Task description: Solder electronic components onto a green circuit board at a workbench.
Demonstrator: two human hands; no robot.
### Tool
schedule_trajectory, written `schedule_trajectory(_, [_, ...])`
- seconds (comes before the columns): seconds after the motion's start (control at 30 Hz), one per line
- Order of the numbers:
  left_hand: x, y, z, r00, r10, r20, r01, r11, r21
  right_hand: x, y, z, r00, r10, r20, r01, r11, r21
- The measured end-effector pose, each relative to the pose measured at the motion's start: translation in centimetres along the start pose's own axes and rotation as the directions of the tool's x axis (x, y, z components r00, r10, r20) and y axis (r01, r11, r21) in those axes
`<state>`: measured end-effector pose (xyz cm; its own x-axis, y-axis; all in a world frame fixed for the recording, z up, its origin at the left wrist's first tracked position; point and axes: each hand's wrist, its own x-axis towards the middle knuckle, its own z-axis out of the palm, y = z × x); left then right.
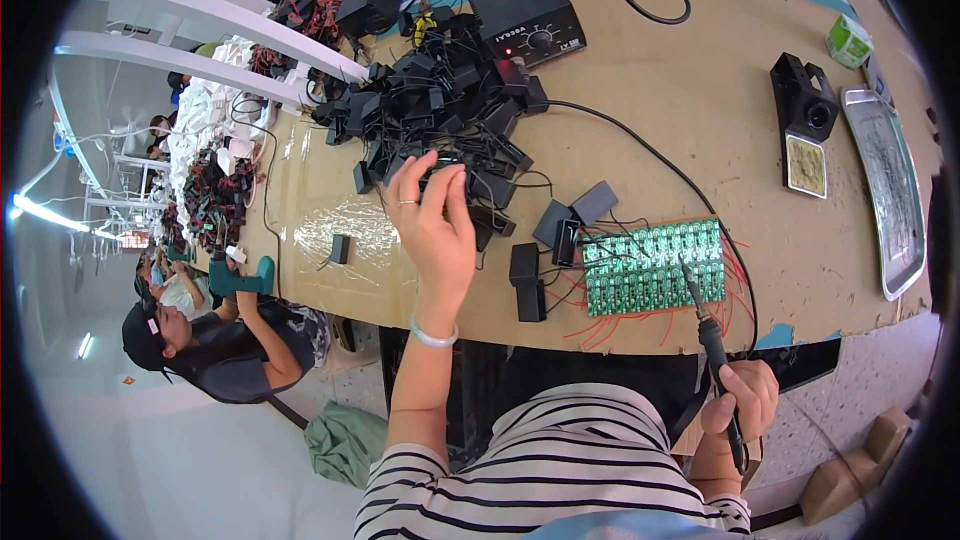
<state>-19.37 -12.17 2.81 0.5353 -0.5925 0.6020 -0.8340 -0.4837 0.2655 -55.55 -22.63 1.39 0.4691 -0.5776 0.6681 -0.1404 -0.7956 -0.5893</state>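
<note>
My left hand (433, 225) reaches over a pile of small black plastic boxes with wires (440, 90). Its fingers are curved and apart, close to a dark piece in the pile; no firm grip shows. Wrapped round the handle of a soldering iron (712, 340) is my right hand (742, 398). The iron's tip is at the right part of a green circuit board panel (655, 265), with red wires sticking out round its edges. Several black boxes (528, 282) lie at the panel's left side, their dark leads running onto it.
Behind the pile stands a black soldering station (525, 10) with a dial and red light. A cable crosses the table to the right. Farther right are an iron stand (803, 105) with a sponge tray and a metal tray (885, 190). At left, a person (250, 340) holds a teal power driver (242, 278).
</note>
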Motion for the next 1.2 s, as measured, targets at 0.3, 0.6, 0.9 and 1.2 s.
schedule_trajectory(0.3, [4.2,0.9,-0.9,0.962,-0.274,0.004,0.195,0.674,-0.712,0.9,0.5,-0.4,1.0,-0.005,0.011,0.005,1.0,-0.005])
schedule_trajectory(0.6, [8.5,4.0,0.1,0.973,0.059,-0.225,-0.186,0.779,-0.599,0.1,0.9,-1.1,1.0,0.007,0.013,-0.007,1.0,-0.012])
schedule_trajectory(0.9, [8.6,8.2,2.1,0.851,0.241,0.467,0.106,0.792,-0.602,0.4,1.5,-1.4,0.998,-0.002,0.06,0.0,1.0,0.019])
schedule_trajectory(1.2, [3.9,10.8,4.7,0.482,0.662,0.574,-0.188,0.718,-0.67,0.8,2.1,-0.4,0.996,0.044,0.083,-0.049,0.997,0.059])
